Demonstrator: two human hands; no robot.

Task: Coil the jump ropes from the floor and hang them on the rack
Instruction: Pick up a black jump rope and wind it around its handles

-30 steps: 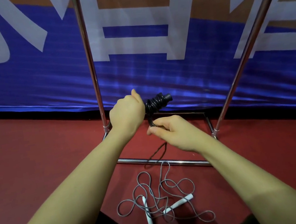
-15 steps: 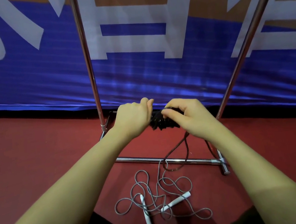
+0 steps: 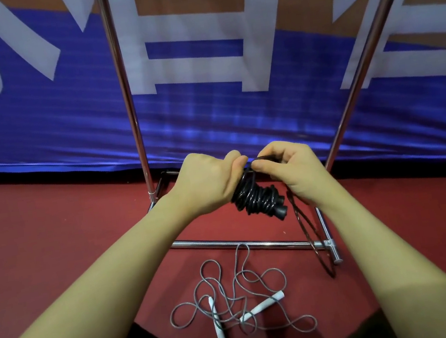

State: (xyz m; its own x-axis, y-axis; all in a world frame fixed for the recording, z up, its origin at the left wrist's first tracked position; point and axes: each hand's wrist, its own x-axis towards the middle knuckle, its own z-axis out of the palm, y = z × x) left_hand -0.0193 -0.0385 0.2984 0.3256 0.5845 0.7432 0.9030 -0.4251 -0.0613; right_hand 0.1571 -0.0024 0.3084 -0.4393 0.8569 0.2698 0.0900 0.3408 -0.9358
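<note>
The black jump rope (image 3: 260,199) is sitting coiled round its handles at frame centre, the left hand (image 3: 206,182) gripping the bundle while the right hand (image 3: 287,169) is pinching the strand. Keep each wrap taut (the tail (image 3: 309,231) is dangling toward 5 o'clock); the grey jump rope (image 3: 242,302) is lying loose on the floor (image 3: 56,247) at 6 o'clock, before the rack (image 3: 127,96).

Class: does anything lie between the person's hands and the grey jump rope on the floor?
Nothing on the floor blocks the grey jump rope, but the left hand and right hand both hold the black jump rope.
</note>
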